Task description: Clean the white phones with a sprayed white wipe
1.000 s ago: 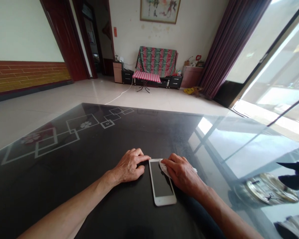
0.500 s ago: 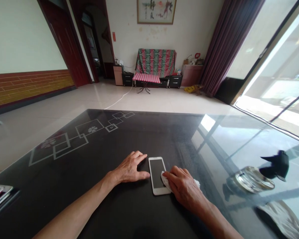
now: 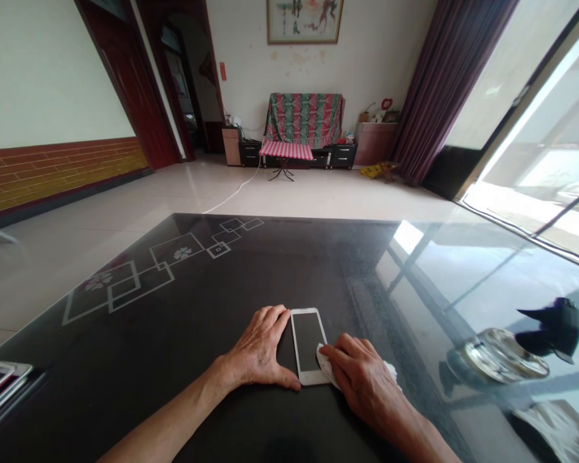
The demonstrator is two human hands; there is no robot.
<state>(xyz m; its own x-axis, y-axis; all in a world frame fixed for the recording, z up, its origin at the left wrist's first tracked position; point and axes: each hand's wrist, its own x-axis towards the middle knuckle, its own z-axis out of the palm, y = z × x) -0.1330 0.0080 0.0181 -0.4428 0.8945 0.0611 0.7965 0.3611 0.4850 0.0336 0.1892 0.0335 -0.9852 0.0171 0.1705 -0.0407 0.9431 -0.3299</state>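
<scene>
A white smartphone (image 3: 309,344) with a dark screen lies face up on the glossy black table (image 3: 212,411). Along its left edge, my left hand (image 3: 265,347) rests with thumb and fingers spread apart, fingertips at the upper corner and thumb at the lower one. My right hand (image 3: 361,370) presses a crumpled white tissue (image 3: 325,365) against the phone's lower right side. Part of the tissue is hidden under the fingers and pokes out again beyond the knuckles.
At the left edge lies a stack of phones (image 3: 2,386). To the right stand a clear bottle with a black spray head (image 3: 554,331) and a grey cloth-like item (image 3: 557,431). Farther off are a small checked table (image 3: 287,150) and a purple curtain (image 3: 458,83).
My right hand has slid the tissue from the phone's top down to its lower right. My left hand lifted off slightly, then spread along the phone's left edge. The view shifted, bringing in the phone stack.
</scene>
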